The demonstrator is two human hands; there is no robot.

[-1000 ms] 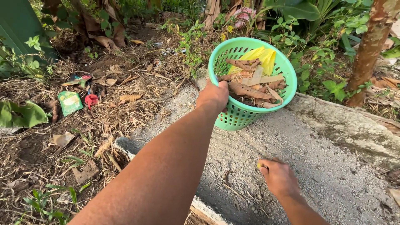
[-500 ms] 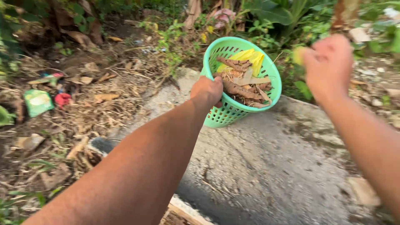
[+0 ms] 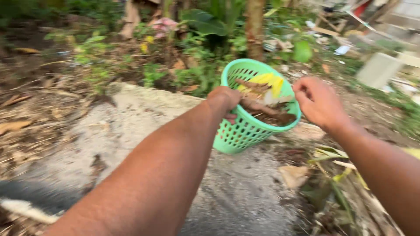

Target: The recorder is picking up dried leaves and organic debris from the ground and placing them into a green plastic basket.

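The left hand (image 3: 225, 99) grips the near rim of the green basket (image 3: 245, 131), holding it tilted above the concrete slab (image 3: 144, 131), mouth facing up and toward the right. Dry leaves (image 3: 262, 107) lie inside. The right hand (image 3: 319, 102) hovers just beside the far rim, fingers curled; whether it holds anything I cannot tell. The basket lies between both hands, the left being the nearer.

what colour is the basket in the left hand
Mint green, a perforated plastic basket gripped at its rim by the left hand; the head view shows it.
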